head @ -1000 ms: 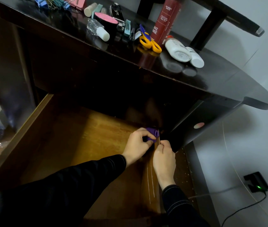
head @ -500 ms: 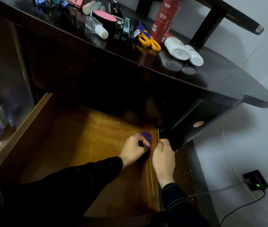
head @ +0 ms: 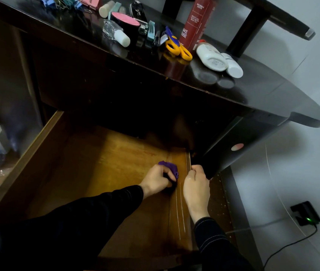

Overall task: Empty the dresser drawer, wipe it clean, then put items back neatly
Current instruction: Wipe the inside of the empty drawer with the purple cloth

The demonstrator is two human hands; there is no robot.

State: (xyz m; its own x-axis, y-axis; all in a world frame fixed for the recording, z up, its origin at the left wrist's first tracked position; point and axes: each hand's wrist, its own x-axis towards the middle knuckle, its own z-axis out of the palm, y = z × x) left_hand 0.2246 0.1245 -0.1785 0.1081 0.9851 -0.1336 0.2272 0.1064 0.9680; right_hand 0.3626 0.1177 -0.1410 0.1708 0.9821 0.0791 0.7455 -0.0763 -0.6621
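Wooden drawer (head: 100,165): purple cloth (head: 169,167) in left hand (head: 156,180), beside right hand (head: 196,189)

Only one view here, the head cam, so there's no second angle to compare it with. It sits above the open drawer (head: 106,163) and looks forward and steeply down into it. It's close: the left sleeve (head: 77,222) and right sleeve (head: 214,243) enter from the bottom edge, and the left hand (head: 156,179) and right hand (head: 196,187) land just below the middle. The lens is wide (straight edges bow near the borders), so it also takes in the dark desk (head: 262,89) top across the upper part, the wall (head: 311,163) on the right and a black plug (head: 305,213) low at the right edge. The whole frame is tilted, with the desk edge sloping down to the right.
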